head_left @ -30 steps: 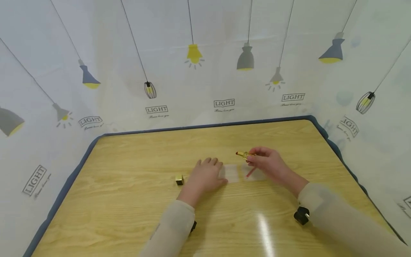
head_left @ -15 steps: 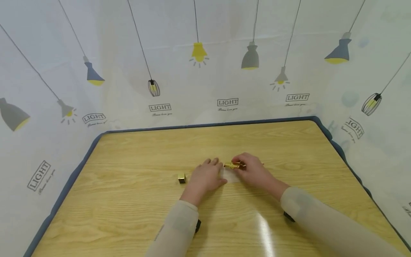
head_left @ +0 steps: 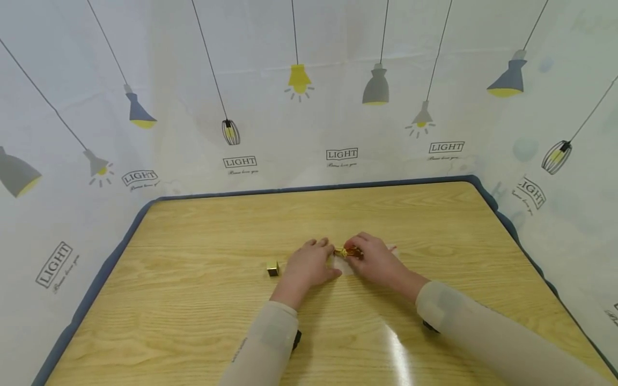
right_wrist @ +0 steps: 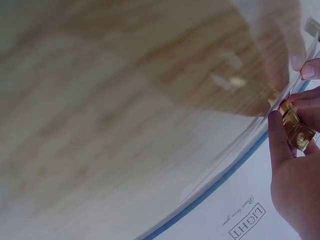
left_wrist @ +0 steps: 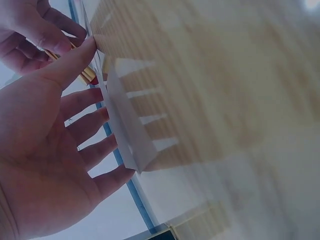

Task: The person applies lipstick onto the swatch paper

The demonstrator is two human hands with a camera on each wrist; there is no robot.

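Observation:
My right hand (head_left: 376, 261) pinches a gold lipstick (right_wrist: 295, 127), its red tip pointing left and down at a thin white sheet of paper (head_left: 344, 265). Whether the tip touches the sheet is hard to tell. Flat on the left part of that sheet rests my left hand (head_left: 310, 267), its fingers straight and spread in the left wrist view. The lipstick's square gold cap (head_left: 272, 268) stands on the table, left of the left hand. A second thin sheet with a red line (right_wrist: 220, 167) lies to the right, mostly behind my right hand in the head view.
The wood-patterned table (head_left: 203, 321) has a glossy surface and a blue edge strip (head_left: 309, 188) along the back and sides. Beyond it, a pale curtain (head_left: 193, 80) printed with lamps surrounds the table. A light reflection shows near the front.
My right hand has moved left and down with the lipstick, from the second sheet to the one under my left hand. The left hand stays in place on the paper.

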